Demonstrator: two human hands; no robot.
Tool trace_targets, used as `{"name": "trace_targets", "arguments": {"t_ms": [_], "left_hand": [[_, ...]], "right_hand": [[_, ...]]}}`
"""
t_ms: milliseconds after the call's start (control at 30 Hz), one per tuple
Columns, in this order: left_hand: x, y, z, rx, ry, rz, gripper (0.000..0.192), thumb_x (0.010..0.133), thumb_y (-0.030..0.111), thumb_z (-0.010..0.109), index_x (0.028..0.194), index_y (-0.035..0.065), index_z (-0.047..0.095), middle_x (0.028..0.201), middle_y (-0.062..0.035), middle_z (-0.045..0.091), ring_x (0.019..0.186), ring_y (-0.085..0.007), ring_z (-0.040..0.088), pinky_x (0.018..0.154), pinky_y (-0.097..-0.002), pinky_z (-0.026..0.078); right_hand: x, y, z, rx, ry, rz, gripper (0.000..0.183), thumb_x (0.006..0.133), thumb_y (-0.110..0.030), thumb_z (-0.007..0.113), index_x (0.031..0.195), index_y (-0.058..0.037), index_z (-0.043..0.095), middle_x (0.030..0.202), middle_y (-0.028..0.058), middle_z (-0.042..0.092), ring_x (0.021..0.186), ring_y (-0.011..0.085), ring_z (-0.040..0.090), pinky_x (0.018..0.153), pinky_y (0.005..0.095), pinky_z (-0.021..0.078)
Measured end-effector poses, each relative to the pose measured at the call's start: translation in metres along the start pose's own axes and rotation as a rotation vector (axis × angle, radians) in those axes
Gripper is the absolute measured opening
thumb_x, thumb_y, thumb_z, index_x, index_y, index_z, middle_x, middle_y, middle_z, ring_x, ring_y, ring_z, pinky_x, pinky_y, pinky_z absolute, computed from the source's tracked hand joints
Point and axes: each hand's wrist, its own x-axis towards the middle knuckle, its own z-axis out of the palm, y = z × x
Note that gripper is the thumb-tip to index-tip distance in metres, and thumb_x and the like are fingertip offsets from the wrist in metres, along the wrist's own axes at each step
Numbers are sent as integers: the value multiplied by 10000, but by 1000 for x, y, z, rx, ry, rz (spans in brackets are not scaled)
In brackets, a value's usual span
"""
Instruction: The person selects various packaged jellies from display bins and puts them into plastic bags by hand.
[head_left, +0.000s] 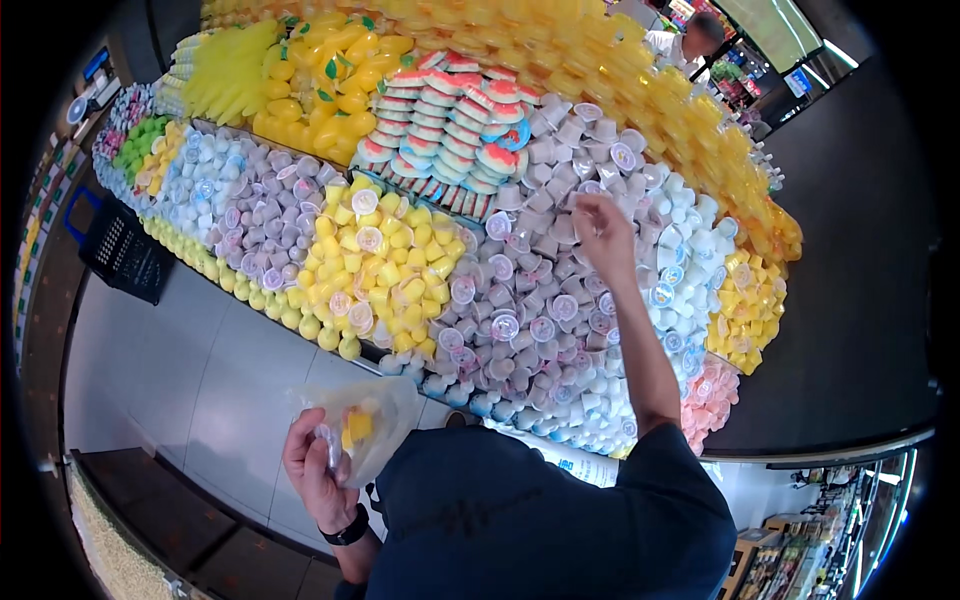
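My left hand (315, 465), with a dark band at the wrist, grips a translucent plastic bag (394, 409). Inside the bag shows a small yellow piece (360, 426), and something shiny and pale lies against my fingers, too unclear to name. My right hand (606, 238) reaches out over a heap of greyish-purple jelly cups (517, 292). Its fingers are bent, and whether a cup sits between them cannot be made out. Stacked watermelon-patterned packs (450, 127) rise just left of that hand, and pale blue-white cups (671, 255) lie to its right.
Yellow jelly cups (382, 262) fill the neighbouring section, with yellow fruit-shaped packs (330, 75) behind. A tall bank of amber packs (645, 105) lines the far side. A dark shopping basket (124, 247) stands on the floor at left. Another person (686, 45) is beyond the display.
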Motion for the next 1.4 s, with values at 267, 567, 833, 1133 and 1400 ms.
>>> {"name": "trace_targets", "arguments": {"t_ms": [267, 567, 833, 1133, 1400], "left_hand": [[9, -4, 3, -26, -40, -14, 294, 922, -55, 463, 1173, -60, 615, 987, -69, 607, 515, -28, 446, 422, -149, 340], [13, -12, 13, 34, 3, -48, 284, 918, -24, 503, 1175, -52, 619, 922, -63, 645, 465, -27, 424, 411, -147, 352], [11, -18, 23, 62, -60, -92, 282, 921, -51, 475, 1156, -46, 632, 930, -55, 611, 501, -33, 435, 414, -161, 326], [-15, -14, 28, 172, 39, -76, 286, 932, -5, 485, 1184, -36, 616, 952, -59, 638, 514, -23, 434, 428, -158, 330], [-6, -26, 51, 269, -72, -70, 311, 932, 8, 490, 1213, -42, 613, 1027, -47, 627, 561, -15, 417, 455, -167, 280]], "right_hand": [[151, 91, -35, -562, 278, -222, 391, 770, -200, 756, 1101, -6, 679, 1002, 177, 700, 928, 355, 676, 831, 425, 531], [183, 98, -24, -777, 231, 79, 465, 768, -366, 754, 1123, -73, 679, 995, 180, 708, 954, 356, 675, 861, 471, 518], [180, 102, -30, -750, 253, 17, 530, 753, -349, 781, 1198, -101, 638, 978, 190, 709, 931, 347, 685, 838, 446, 527], [73, 18, -54, 541, 461, 108, 431, 951, -235, 606, 1328, -40, 526, 1150, 148, 629, 1152, 336, 611, 903, 384, 524], [-146, -9, 18, 1664, -14, 789, 467, 973, -182, 542, 1344, 83, 443, 1176, 206, 602, 1118, 346, 615, 843, 381, 566]]}}
